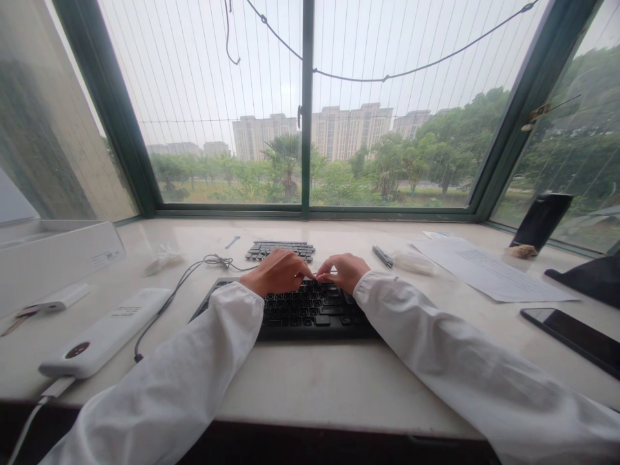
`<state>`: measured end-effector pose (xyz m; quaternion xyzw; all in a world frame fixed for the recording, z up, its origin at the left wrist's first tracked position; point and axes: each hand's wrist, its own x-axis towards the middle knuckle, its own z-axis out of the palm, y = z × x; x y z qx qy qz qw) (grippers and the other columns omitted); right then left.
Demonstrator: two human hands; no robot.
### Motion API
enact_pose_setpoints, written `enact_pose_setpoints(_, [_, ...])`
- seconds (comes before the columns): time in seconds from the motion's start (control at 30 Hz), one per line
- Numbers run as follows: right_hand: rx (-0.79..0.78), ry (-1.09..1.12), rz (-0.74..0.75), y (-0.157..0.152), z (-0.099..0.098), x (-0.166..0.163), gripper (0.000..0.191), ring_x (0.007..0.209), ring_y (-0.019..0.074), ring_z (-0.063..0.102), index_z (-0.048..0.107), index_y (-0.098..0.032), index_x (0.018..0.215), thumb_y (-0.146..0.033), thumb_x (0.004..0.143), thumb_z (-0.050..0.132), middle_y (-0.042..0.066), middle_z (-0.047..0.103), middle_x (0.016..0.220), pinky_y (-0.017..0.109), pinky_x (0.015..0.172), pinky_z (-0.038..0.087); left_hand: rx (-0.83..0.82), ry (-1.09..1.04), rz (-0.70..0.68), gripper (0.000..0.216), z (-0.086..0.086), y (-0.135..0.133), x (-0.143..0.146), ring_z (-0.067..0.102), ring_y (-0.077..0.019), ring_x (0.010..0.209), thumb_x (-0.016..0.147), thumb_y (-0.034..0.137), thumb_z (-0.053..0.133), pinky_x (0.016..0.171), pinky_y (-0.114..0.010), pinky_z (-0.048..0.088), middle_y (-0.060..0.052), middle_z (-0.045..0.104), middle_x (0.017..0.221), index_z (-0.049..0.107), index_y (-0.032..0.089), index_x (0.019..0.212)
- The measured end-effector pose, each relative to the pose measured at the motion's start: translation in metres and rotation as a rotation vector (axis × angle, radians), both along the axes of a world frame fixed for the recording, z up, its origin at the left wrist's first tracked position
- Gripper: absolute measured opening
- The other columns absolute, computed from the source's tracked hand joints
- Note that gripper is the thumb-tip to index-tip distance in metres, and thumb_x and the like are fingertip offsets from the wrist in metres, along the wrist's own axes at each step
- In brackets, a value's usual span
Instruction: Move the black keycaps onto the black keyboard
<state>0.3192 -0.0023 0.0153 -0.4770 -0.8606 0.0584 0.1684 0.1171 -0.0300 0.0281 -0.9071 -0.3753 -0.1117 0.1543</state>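
Observation:
A black keyboard (295, 330) lies on the white sill, its cable running off to the left. Many of its key positions look bare, while keycaps sit on part of its right side. Over its upper right part, my left hand (278, 271) is closed, with the index finger reaching down at the keys. Fingertip to fingertip with it, my right hand (345, 271) pinches thumb and index together. Something small and dark is at the fingertips, too hidden to name. Just behind my left hand, loose black keycaps (278, 248) are laid out in rows.
To the left are a white power bank (109, 329) with a plugged cable, a white box (58, 258), a small plastic bag (163, 258) and a small grey tool (232, 241). On the right are a dark pen-like object (382, 256), a paper sheet (489, 266) and a phone (576, 339).

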Motion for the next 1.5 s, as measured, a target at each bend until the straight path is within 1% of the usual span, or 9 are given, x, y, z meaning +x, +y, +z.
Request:
enact_pose_setpoints(0.33, [0.001,-0.016,-0.016,-0.002,0.000,-0.001,0.019,0.091,0.0183,0.065,0.075,-0.034,0.086,-0.046,0.075,0.066,-0.004,0.074,0.092,0.029,0.078,0.046,0.001,0.020,0.014,0.052,0.000,0.000,0.000,0.067,-0.0156,0.078,0.073,0.009,0.047,0.062,-0.023,0.043,0.002,0.074,0.089,0.069,0.040,0.107])
enact_pose_setpoints(0.63, [-0.053,0.023,-0.044,0.001,-0.003,-0.001,0.019,0.087,0.0170,0.065,0.075,-0.036,0.086,-0.048,0.073,0.068,-0.005,0.074,0.089,0.027,0.075,0.046,-0.026,0.017,0.019,0.046,0.002,-0.002,0.001,0.068,-0.0165,0.081,0.075,0.010,0.046,0.066,-0.025,0.045,0.002,0.074,0.091,0.072,0.037,0.101])
enact_pose_setpoints(0.8, [0.039,-0.008,-0.040,-0.002,-0.004,-0.002,0.016,0.086,0.0171,0.064,0.074,-0.037,0.083,-0.046,0.073,0.066,-0.006,0.073,0.091,0.027,0.072,0.045,-0.062,-0.011,0.060,0.046,-0.001,0.000,0.002,0.067,-0.0175,0.083,0.074,0.011,0.046,0.069,-0.027,0.046,0.001,0.074,0.092,0.072,0.037,0.102])
enact_pose_setpoints(0.9, [0.131,-0.105,0.034,-0.007,0.001,-0.003,0.012,0.085,0.0171,0.064,0.074,-0.036,0.081,-0.038,0.076,0.063,-0.006,0.072,0.094,0.026,0.067,0.043,-0.103,-0.040,0.107,0.045,-0.002,0.000,0.004,0.067,-0.0180,0.083,0.073,0.012,0.047,0.071,-0.028,0.047,0.002,0.074,0.090,0.072,0.038,0.099])
enact_pose_setpoints(1.03, [0.211,-0.334,0.193,-0.013,0.011,-0.002,0.018,0.081,0.0178,0.065,0.074,-0.032,0.083,-0.027,0.078,0.057,-0.003,0.072,0.096,0.026,0.060,0.038,-0.094,-0.025,0.138,0.043,0.001,-0.006,0.009,0.067,-0.0199,0.081,0.072,0.013,0.048,0.069,-0.030,0.047,0.000,0.074,0.090,0.073,0.037,0.097])
enact_pose_setpoints(1.13, [0.237,-0.447,0.257,-0.017,0.018,-0.001,0.021,0.081,0.0188,0.065,0.073,-0.030,0.085,-0.024,0.078,0.054,0.000,0.071,0.095,0.026,0.058,0.037,-0.057,0.034,0.155,0.036,0.005,-0.013,0.016,0.067,-0.0218,0.075,0.072,0.015,0.048,0.066,-0.031,0.046,-0.005,0.073,0.080,0.076,0.032,0.089])
enact_pose_setpoints(1.33, [0.230,-0.513,0.320,-0.020,0.024,-0.002,0.022,0.085,0.0188,0.064,0.073,-0.030,0.086,-0.023,0.077,0.054,0.001,0.071,0.098,0.026,0.060,0.037,0.015,0.144,0.166,0.026,0.008,-0.022,0.028,0.066,-0.0238,0.066,0.071,0.017,0.049,0.057,-0.030,0.043,-0.012,0.069,0.069,0.075,0.017,0.074])
enact_pose_setpoints(1.43, [0.234,-0.496,0.339,-0.018,0.020,-0.002,0.020,0.084,0.0190,0.064,0.074,-0.030,0.083,-0.023,0.076,0.056,0.000,0.071,0.094,0.026,0.058,0.035,0.022,0.151,0.166,0.023,0.006,-0.022,0.030,0.066,-0.0241,0.065,0.070,0.017,0.051,0.056,-0.030,0.044,-0.014,0.069,0.069,0.074,0.015,0.072])
enact_pose_setpoints(1.5, [0.219,-0.441,0.333,-0.014,0.016,0.000,0.020,0.084,0.0186,0.065,0.074,-0.031,0.084,-0.024,0.077,0.057,-0.001,0.072,0.094,0.026,0.058,0.035,0.012,0.128,0.168,0.025,0.006,-0.020,0.027,0.066,-0.0240,0.067,0.071,0.018,0.051,0.058,-0.030,0.045,-0.012,0.070,0.071,0.076,0.018,0.076])
